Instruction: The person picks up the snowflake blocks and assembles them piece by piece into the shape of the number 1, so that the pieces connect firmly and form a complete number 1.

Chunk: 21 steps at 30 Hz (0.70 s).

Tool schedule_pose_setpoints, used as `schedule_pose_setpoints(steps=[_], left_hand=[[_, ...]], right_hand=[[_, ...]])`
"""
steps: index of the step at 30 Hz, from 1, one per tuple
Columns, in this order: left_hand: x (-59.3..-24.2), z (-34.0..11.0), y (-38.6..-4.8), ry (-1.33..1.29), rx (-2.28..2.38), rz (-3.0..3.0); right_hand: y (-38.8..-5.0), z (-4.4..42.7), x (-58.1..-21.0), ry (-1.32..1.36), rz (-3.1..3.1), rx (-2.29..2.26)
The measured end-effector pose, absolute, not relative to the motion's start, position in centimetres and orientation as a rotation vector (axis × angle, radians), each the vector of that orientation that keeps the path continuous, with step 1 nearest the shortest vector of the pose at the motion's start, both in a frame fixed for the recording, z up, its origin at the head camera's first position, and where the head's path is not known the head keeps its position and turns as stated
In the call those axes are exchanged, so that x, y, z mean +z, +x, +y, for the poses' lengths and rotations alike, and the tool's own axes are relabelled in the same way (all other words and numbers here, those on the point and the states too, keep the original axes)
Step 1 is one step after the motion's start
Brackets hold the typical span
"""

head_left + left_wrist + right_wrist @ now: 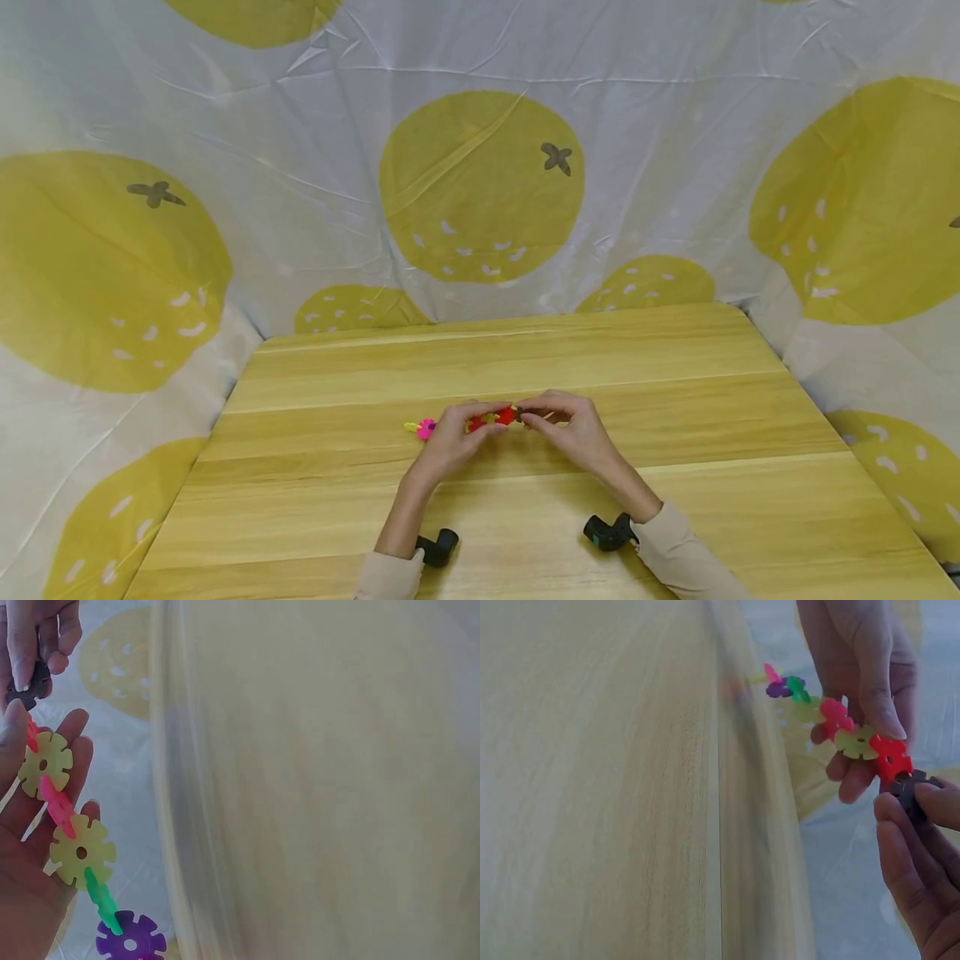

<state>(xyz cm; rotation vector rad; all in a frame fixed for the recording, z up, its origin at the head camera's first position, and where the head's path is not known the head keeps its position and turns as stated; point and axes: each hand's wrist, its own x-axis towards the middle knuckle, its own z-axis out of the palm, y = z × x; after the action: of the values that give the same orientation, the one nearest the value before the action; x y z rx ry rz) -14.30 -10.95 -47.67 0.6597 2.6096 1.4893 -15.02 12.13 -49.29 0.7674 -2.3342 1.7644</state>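
My left hand [452,443] holds a chain of notched plastic snowflake discs above the table, its thumb and fingers pinching the red disc [891,756] near the end. Along the chain in the left wrist view come a pale yellow disc [45,766], a pink disc [58,806], another pale yellow disc, a green disc [102,901] and a purple disc [112,944]. Between thumb and fingertips, my right hand [576,427] pinches a dark grey disc [908,792]. That disc meets the red one's edge; how deep their slots engage, I cannot tell.
Under both hands lies a wooden table [315,508]. A white cloth [660,167] printed with yellow fruit hangs behind and beside it. Each wrist wears a black camera [609,532].
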Motion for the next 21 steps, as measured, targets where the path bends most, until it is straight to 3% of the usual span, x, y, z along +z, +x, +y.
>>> schedule_pose_setpoints(steps=[14,21], left_hand=[[-47.13,-10.08,-14.84,0.854,1.384,2.691],[-47.14,-10.20,-14.94,0.770,1.335,2.695]], right_hand=[[-14.92,12.34,-49.04,0.843,-2.346,1.700],[-15.00,12.02,-49.26,0.775,-2.348,1.706]])
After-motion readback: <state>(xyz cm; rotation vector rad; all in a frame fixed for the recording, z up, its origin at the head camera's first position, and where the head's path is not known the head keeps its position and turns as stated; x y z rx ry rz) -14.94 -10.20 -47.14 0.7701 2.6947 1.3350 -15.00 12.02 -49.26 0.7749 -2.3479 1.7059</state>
